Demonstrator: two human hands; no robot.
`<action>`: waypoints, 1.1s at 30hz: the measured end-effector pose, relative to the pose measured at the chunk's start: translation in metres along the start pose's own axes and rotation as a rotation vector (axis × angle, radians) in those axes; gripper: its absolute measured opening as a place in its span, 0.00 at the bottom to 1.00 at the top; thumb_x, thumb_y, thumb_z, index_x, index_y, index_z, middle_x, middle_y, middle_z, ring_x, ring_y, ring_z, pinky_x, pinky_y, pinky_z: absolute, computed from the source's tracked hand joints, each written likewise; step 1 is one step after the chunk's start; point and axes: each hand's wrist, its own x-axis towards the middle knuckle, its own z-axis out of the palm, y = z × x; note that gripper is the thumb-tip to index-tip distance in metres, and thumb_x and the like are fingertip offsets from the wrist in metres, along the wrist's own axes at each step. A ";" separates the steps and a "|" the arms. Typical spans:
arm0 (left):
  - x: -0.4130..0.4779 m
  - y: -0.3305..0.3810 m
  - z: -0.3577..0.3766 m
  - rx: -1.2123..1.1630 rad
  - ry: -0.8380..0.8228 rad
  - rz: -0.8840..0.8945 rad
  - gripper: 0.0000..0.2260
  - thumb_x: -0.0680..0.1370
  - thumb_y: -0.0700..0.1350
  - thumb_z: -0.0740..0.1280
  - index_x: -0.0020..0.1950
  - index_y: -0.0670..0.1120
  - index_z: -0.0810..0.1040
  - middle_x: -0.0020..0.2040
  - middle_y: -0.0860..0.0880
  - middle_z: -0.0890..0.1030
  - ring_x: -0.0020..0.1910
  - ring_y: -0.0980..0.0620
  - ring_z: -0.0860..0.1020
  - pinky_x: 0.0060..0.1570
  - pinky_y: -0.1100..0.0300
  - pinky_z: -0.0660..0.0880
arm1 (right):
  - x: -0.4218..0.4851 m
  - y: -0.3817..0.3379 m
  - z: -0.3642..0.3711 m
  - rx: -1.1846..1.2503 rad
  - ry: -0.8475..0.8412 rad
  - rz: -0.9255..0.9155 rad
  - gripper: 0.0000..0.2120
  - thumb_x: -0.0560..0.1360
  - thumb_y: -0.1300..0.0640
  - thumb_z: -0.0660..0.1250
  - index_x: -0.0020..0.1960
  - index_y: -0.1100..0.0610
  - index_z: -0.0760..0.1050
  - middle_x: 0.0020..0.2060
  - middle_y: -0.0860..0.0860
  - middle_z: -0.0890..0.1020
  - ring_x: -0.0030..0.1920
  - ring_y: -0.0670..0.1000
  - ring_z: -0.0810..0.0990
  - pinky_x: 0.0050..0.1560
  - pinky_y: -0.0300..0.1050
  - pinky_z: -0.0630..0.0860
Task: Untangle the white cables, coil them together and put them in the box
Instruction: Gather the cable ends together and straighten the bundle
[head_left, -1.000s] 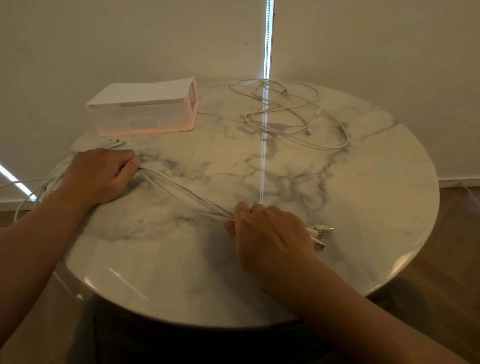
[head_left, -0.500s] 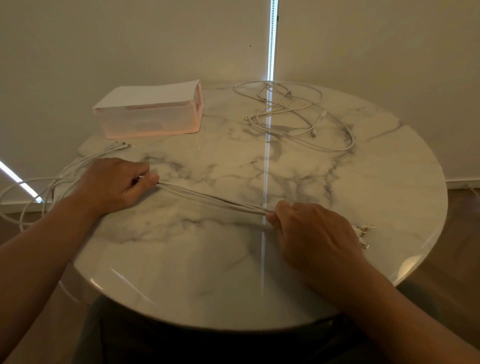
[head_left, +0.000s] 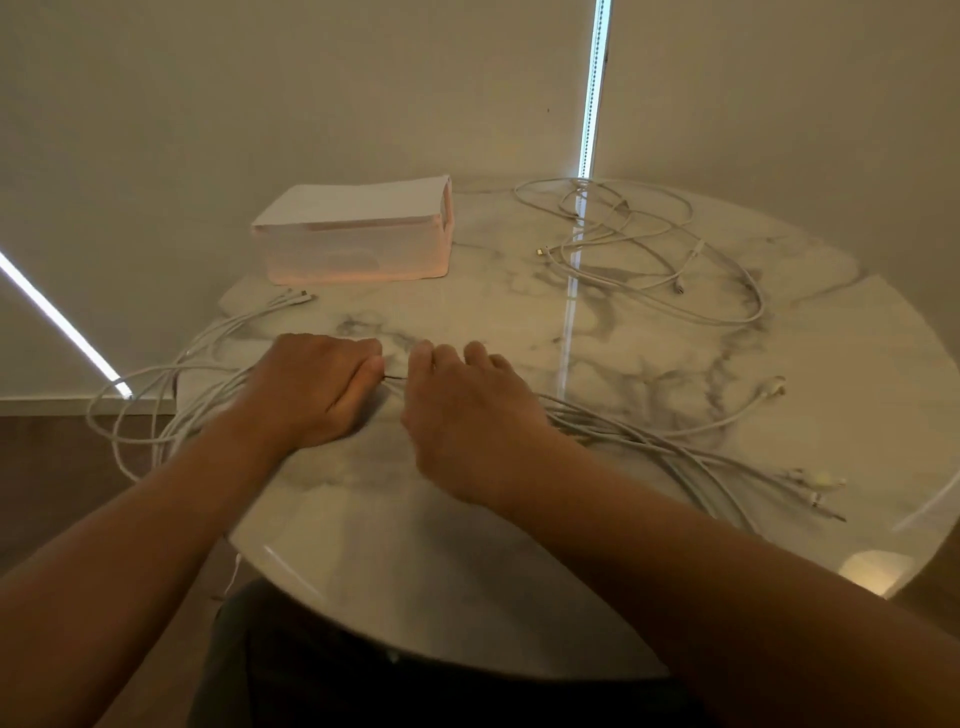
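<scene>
On table (head_left: 467, 551), thin white cables (head_left: 641, 441) in curled fingers (head_left: 363, 364) of left hand (head_left: 311, 389), right hand (head_left: 467, 421).

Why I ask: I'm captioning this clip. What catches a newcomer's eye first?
The left hand and right hand sit close together on the round marble table, both holding a bundle of white cables that loops off the left edge. A loose cable tangle lies far right; a white-topped translucent box stands far left.
</scene>
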 end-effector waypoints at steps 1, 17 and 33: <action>0.000 0.003 -0.001 -0.010 0.008 0.001 0.14 0.79 0.52 0.50 0.35 0.50 0.65 0.27 0.49 0.72 0.25 0.43 0.70 0.27 0.56 0.66 | 0.006 -0.005 0.001 0.004 0.001 -0.022 0.21 0.81 0.55 0.58 0.70 0.64 0.63 0.62 0.61 0.73 0.60 0.61 0.72 0.58 0.52 0.69; 0.007 0.028 0.008 -0.022 -0.024 0.193 0.22 0.81 0.57 0.48 0.35 0.48 0.70 0.26 0.51 0.74 0.21 0.48 0.68 0.26 0.61 0.59 | -0.024 0.027 0.002 0.007 -0.100 -0.008 0.06 0.82 0.56 0.52 0.48 0.54 0.65 0.36 0.49 0.71 0.31 0.51 0.67 0.31 0.45 0.60; 0.001 0.005 0.004 0.078 -0.006 0.267 0.24 0.81 0.64 0.45 0.41 0.50 0.70 0.28 0.56 0.75 0.20 0.50 0.71 0.25 0.64 0.61 | -0.099 0.073 -0.002 0.034 -0.051 0.206 0.10 0.83 0.49 0.48 0.45 0.47 0.61 0.40 0.48 0.78 0.38 0.52 0.78 0.38 0.49 0.71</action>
